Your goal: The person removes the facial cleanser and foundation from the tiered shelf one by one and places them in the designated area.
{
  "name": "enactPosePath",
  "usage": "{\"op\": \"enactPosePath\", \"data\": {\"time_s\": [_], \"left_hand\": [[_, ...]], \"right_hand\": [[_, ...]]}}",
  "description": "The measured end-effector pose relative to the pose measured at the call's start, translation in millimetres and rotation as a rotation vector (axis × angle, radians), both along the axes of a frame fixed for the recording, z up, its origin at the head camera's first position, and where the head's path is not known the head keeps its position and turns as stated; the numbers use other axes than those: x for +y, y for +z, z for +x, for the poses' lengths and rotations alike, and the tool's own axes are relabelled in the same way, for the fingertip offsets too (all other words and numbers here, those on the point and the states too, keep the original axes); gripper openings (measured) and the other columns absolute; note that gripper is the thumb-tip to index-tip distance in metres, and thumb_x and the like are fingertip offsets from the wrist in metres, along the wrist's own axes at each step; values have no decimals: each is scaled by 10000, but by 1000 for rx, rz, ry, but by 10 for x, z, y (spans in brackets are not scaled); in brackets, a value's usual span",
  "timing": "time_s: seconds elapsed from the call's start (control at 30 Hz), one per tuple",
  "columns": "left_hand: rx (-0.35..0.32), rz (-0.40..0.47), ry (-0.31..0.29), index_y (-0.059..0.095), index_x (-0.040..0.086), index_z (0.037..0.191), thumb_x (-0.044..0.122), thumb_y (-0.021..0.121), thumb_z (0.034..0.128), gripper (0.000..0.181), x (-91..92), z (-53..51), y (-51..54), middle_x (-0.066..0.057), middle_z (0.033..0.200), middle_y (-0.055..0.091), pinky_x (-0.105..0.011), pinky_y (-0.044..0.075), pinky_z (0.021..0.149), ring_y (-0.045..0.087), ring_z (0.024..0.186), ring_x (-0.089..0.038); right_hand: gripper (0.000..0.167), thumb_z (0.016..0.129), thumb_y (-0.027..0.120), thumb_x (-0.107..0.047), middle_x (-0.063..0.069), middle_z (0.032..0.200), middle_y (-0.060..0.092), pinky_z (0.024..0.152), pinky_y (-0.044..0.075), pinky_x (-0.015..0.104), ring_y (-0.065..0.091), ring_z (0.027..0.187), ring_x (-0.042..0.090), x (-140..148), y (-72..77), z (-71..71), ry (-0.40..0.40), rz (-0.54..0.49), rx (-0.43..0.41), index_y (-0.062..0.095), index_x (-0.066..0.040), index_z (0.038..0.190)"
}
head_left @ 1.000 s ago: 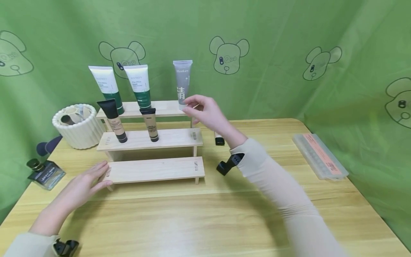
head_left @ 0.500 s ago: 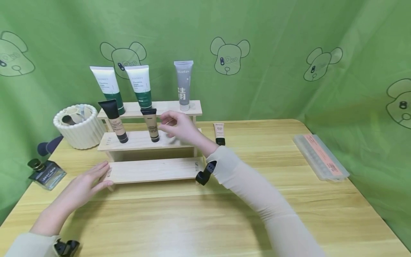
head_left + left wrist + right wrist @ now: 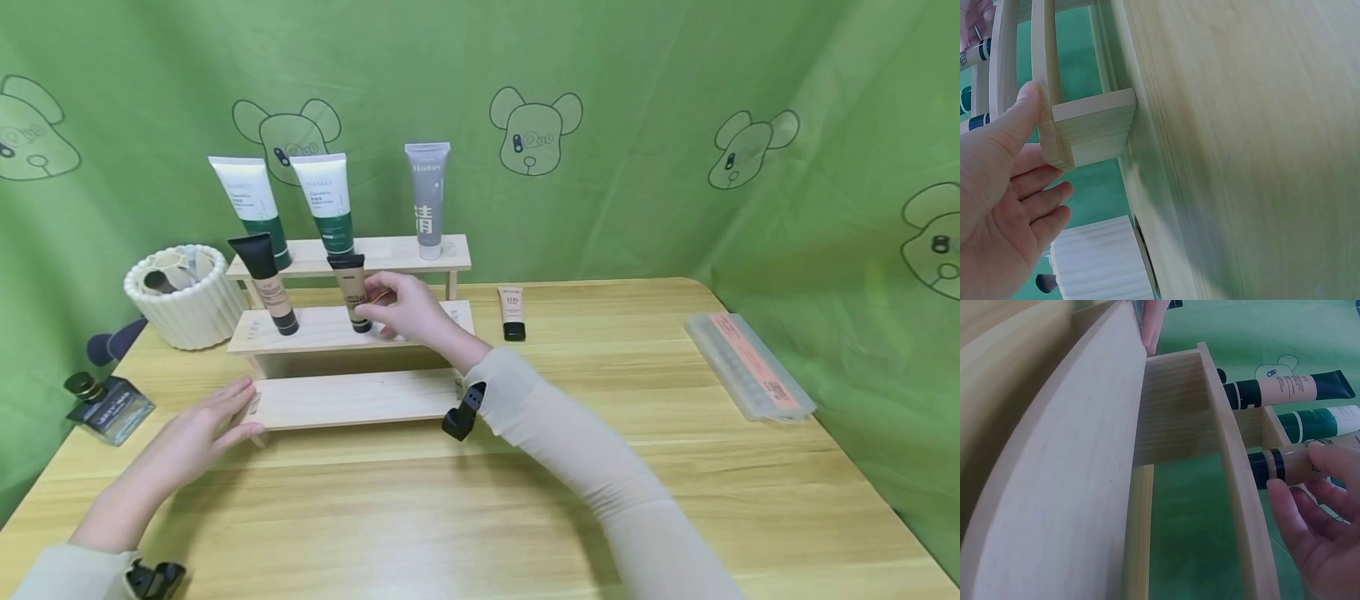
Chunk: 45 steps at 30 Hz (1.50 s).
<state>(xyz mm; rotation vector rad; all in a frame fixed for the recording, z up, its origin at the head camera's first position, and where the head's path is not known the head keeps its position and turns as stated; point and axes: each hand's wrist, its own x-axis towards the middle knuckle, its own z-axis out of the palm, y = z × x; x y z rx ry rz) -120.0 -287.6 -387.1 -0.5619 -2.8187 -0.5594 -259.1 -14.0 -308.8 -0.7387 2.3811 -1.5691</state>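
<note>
A three-step wooden display rack stands on the table. My left hand holds the left end of its lowest step; in the left wrist view, the thumb lies against the board and a finger reaches behind it. On the middle step, my right hand pinches a small tan foundation tube, which stands upright on its black cap. The right wrist view shows thumb and fingertip on that tube. Left of it stands a larger beige tube with a black crimped end.
Two white-and-green tubes and a grey tube stand on the top step. A BB cream tube lies right of the rack. A white ribbed brush holder and perfume bottle sit left, a clear plastic case right.
My right hand has left the grey tube on the top step, moved down and left, and taken hold of the small tan tube. The left hand has stayed in place.
</note>
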Motion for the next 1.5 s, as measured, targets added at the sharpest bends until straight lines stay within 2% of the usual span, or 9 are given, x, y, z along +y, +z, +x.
{"op": "enactPosePath", "data": {"time_s": [0.43, 0.6, 0.73, 0.97, 1.1, 1.23, 1.33, 1.5], "left_hand": [[-36, 3, 18, 486, -126, 1238, 254, 664, 842, 577, 5, 8, 10, -312, 1308, 407, -623, 337, 914, 404, 1151, -496], [-28, 8, 16, 490, -126, 1234, 249, 667, 839, 573, 7, 9, 11, -311, 1304, 413, -623, 342, 909, 410, 1146, -495], [-24, 8, 15, 492, -127, 1232, 249, 670, 836, 574, 7, 10, 12, -310, 1302, 415, -623, 345, 906, 412, 1144, -495], [-31, 4, 17, 490, -124, 1236, 252, 667, 839, 575, 6, 7, 9, -308, 1306, 413, -622, 344, 908, 409, 1148, -494], [-38, 4, 18, 486, -125, 1239, 256, 662, 844, 576, 10, 10, 20, -309, 1309, 409, -622, 340, 913, 407, 1150, -495], [-46, 5, 19, 478, -128, 1244, 267, 646, 860, 576, 18, 20, 41, -311, 1312, 404, -623, 333, 918, 404, 1152, -497], [-49, 6, 18, 473, -131, 1246, 270, 641, 863, 580, 21, 19, 46, -315, 1312, 401, -624, 331, 920, 400, 1153, -499], [-56, 7, 20, 472, -133, 1247, 269, 646, 859, 585, 21, 18, 49, -316, 1313, 399, -623, 331, 921, 399, 1155, -498]], "right_hand": [[323, 852, 668, -96, 89, 995, 599, 587, 555, 237, 594, 829, 160, 21, -1, 30, -3, 0, 4, 574, 4, 1144], [313, 850, 667, -89, 101, 976, 595, 620, 557, 246, 594, 825, 180, 126, 21, 72, 7, -21, -6, 575, 21, 1128], [333, 836, 681, -92, 96, 982, 607, 649, 552, 242, 591, 858, 182, 255, 49, 90, -4, -16, 22, 577, 28, 1128], [362, 827, 684, -70, 129, 1005, 618, 731, 534, 236, 593, 896, 206, 565, 159, 126, -35, -34, 59, 561, 70, 1138], [310, 837, 659, -30, 163, 989, 621, 697, 554, 292, 602, 859, 239, 789, 216, 133, -48, -82, 66, 564, 89, 1107], [283, 848, 643, -25, 184, 982, 619, 679, 559, 314, 606, 814, 254, 1044, 239, 101, -72, -97, 108, 558, 99, 1088], [289, 857, 637, -37, 202, 992, 616, 683, 561, 318, 608, 808, 251, 1248, 224, 53, -107, -107, 112, 550, 107, 1092], [301, 869, 624, -41, 238, 1016, 601, 691, 563, 325, 612, 809, 200, 1583, 113, -61, -187, -148, 60, 533, 125, 1102]]}}
